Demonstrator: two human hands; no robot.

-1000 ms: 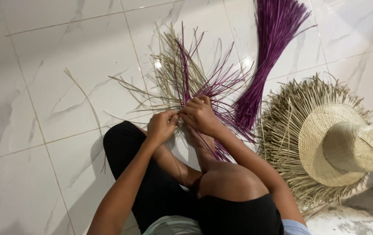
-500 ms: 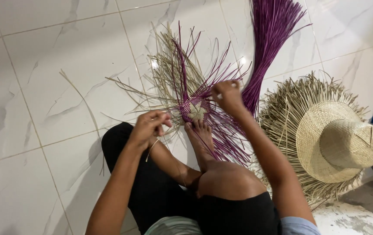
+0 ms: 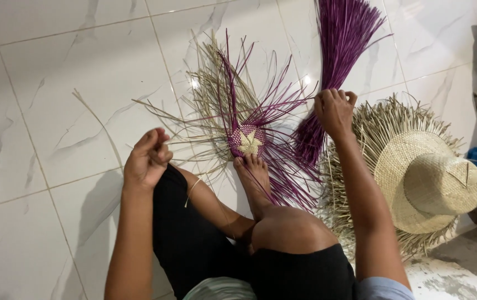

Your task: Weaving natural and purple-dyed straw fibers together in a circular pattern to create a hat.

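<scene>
Your left hand (image 3: 147, 158) was loosely curled above your knee, fingertips drawn together on a thin pale strand (image 3: 189, 191) that trailed down across your leg. Your right hand (image 3: 334, 110) was raised and closed in a fist around purple strands near the base of the purple bundle (image 3: 343, 39). Between the hands, the woven disc (image 3: 247, 140), purple with a pale star at its centre, lay on the tiled floor (image 3: 55, 83), your toes (image 3: 251, 164) touching its near edge. Loose purple and straw ends radiated from it. A straw hat (image 3: 427, 183) with an unfinished fringe lay to the right.
</scene>
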